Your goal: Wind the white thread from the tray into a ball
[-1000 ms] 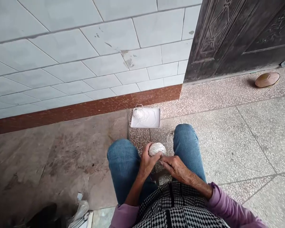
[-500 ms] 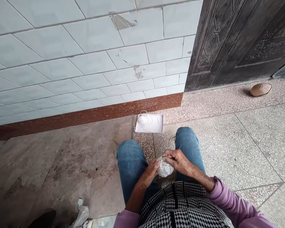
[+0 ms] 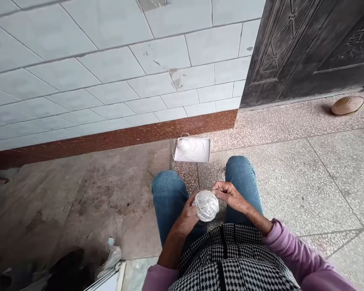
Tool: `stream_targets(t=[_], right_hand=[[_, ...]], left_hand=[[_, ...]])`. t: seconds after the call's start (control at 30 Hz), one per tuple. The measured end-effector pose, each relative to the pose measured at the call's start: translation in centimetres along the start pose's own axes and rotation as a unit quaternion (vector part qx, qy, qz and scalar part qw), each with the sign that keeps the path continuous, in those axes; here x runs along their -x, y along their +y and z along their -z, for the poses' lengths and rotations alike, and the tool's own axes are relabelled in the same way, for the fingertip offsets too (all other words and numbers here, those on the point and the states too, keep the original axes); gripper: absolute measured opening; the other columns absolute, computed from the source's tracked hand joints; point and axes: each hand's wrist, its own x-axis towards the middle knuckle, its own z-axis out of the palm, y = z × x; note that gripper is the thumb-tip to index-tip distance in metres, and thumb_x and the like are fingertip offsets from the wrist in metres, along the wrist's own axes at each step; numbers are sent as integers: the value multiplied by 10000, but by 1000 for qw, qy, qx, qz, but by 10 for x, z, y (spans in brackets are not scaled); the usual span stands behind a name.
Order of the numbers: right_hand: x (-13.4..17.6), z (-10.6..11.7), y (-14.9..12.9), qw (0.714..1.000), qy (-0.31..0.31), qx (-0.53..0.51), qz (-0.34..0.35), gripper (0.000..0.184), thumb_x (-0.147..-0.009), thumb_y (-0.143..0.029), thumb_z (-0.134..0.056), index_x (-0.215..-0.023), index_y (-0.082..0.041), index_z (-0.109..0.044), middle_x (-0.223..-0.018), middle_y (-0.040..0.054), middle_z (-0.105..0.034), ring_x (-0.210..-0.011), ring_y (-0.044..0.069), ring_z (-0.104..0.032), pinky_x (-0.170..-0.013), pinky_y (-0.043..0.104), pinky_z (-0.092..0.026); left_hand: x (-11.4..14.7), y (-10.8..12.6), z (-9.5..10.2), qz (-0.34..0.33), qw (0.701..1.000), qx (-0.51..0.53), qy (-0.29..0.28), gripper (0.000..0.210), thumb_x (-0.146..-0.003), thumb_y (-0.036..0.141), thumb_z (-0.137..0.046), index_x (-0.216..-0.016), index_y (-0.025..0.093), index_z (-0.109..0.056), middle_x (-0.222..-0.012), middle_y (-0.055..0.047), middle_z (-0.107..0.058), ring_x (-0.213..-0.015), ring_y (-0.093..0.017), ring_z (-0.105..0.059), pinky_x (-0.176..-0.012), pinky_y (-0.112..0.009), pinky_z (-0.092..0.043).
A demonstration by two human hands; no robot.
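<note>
My left hand [image 3: 186, 218] is wrapped round the side of a ball of white string [image 3: 206, 206] and holds it above my lap, between my knees. Strands cross over one another on the ball's rounded face. At its upper right edge my right hand [image 3: 231, 197] is closed in a pinch on the white string, though the strand between the fingertips is very thin and partly hidden. Loose loops of pale string [image 3: 221, 175] lie on the floor beside my right knee.
Against the wall base sits a shallow white box lid [image 3: 204, 155] with a loose heap of white string [image 3: 186, 146] in it. A tan oval object [image 3: 348, 105] lies by the dark door [image 3: 315, 52]. A plastic bag [image 3: 112, 258] is at lower left.
The ball has turned and shifted slightly left, showing more of its face. My left hand now grips its side, and my right hand has drawn back from over the ball to its edge.
</note>
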Motion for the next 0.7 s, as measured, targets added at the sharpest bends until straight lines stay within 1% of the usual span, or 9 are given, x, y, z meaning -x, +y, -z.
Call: stream_targets(t=[0.07, 0.13, 0.23, 0.3, 0.37, 0.43, 0.5, 0.63, 0.7], right_hand=[[-1, -7, 5, 1000, 15, 19, 11, 607, -941, -773, -657, -759, -206, -542, -661, -50, -409, -636, 124, -352, -614, 265, -295], [-1, -14, 4, 997, 24, 58, 34, 604, -969, -764, -622, -752, -210, -517, -665, -49, -402, -637, 126, -352, -620, 270, -301], [0, -18, -7, 988, 11, 139, 65, 541, -1046, -678, -558, -774, -211, -530, -694, -35, -454, -670, 137, -415, -659, 276, -344], [0, -12, -21, 980, -3, 183, 78, 502, -1079, -622, -521, -789, -213, -546, -694, -32, -471, -671, 140, -439, -662, 277, -356], [-4, 2, -37, 972, -12, 215, 95, 476, -1085, -587, -517, -795, -213, -565, -690, -31, -481, -659, 140, -446, -659, 279, -362], [-14, 24, -53, 964, -15, 241, 114, 452, -1071, -569, -540, -804, -208, -597, -702, -24, -509, -659, 140, -460, -663, 283, -372], [-28, 47, -66, 958, -6, 258, 126, 442, -1046, -576, -563, -821, -202, -633, -702, -19, -529, -656, 141, -468, -657, 282, -379], [-59, 94, -82, 943, 31, 302, 134, 481, -978, -632, -614, -780, -195, -650, -663, -16, -536, -631, 142, -468, -625, 278, -388], [-70, 115, -87, 931, 51, 335, 140, 510, -953, -660, -622, -754, -191, -653, -658, -3, -564, -632, 147, -488, -628, 283, -411]], left_hand=[[-5, 5, -6, -12, 1000, 19, 1, 767, -643, 602, -949, -1258, 176, -782, -1286, -172, -768, -1278, -401, -686, -1111, -520, -543], [-9, 14, -9, -26, 999, 40, 15, 702, -699, 601, -909, -1248, 185, -777, -1316, -160, -762, -1327, -394, -663, -1116, -511, -545], [-11, 36, -8, -65, 994, 66, 52, 606, -758, 545, -868, -1259, 223, -758, -1327, -126, -764, -1372, -371, -637, -1094, -487, -566], [-11, 54, -4, -108, 987, 84, 82, 570, -755, 507, -874, -1247, 246, -751, -1327, -108, -764, -1375, -363, -634, -1063, -473, -587], [-9, 74, 2, -161, 975, 107, 114, 542, -741, 489, -896, -1212, 262, -750, -1333, -95, -760, -1358, -354, -641, -1031, -459, -604], [-4, 94, 9, -216, 958, 126, 137, 526, -736, 496, -914, -1183, 274, -749, -1353, -86, -750, -1352, -343, -642, -1015, -442, -612], [3, 111, 17, -263, 943, 141, 148, 543, -725, 518, -931, -1176, 278, -747, -1391, -86, -734, -1359, -330, -634, -1007, -417, -618], [20, 133, 38, -312, 925, 159, 151, 648, -677, 549, -971, -1201, 252, -733, -1442, -127, -707, -1411, -327, -602, -1006, -372, -618], [28, 139, 49, -338, 912, 163, 165, 603, -709, 555, -948, -1189, 264, -727, -1438, -116, -712, -1441, -326, -584, -1030, -376, -611]])
